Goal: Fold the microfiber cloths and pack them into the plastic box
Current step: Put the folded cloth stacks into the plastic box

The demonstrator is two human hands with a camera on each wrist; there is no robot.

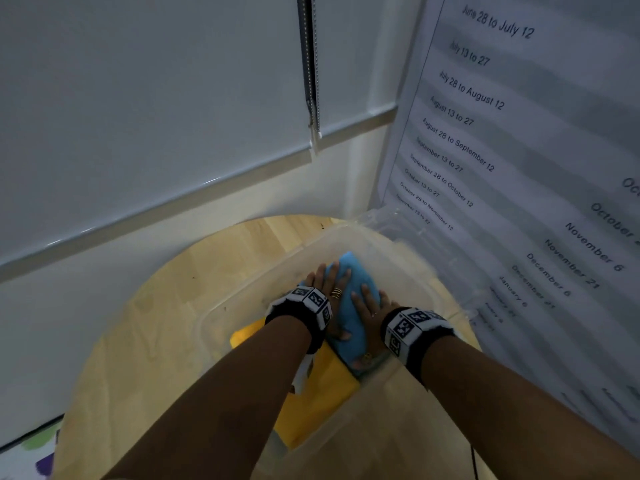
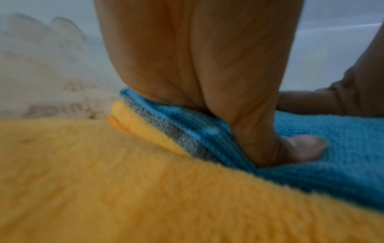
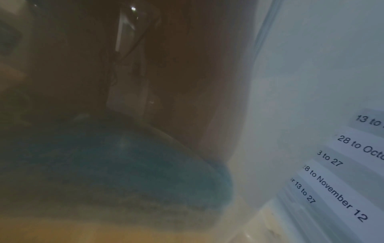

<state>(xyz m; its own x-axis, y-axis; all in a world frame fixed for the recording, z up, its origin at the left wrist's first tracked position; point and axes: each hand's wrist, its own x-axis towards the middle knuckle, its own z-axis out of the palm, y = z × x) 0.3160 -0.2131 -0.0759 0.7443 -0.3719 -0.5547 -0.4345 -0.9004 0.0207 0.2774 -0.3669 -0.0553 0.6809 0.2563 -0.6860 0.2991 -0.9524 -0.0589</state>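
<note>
Both hands inside the clear box [image 1: 242,289], which sits on a round wooden table [image 1: 145,323]. Left hand [image 1: 329,282] flat, fingers straight, pressing down on the folded blue cloth [image 1: 353,271]; ring on one finger. Right hand [image 1: 369,301] likewise flat on the same cloth, fingers extended, gripping nothing. Left wrist view: blue cloth tops a stack over a grey cloth [image 2: 178,131] and a folded yellow layer, all resting on a yellow cloth [image 2: 104,180]. Printed date sheet [image 1: 519,150] stands against the wall, just right of the box.
</note>
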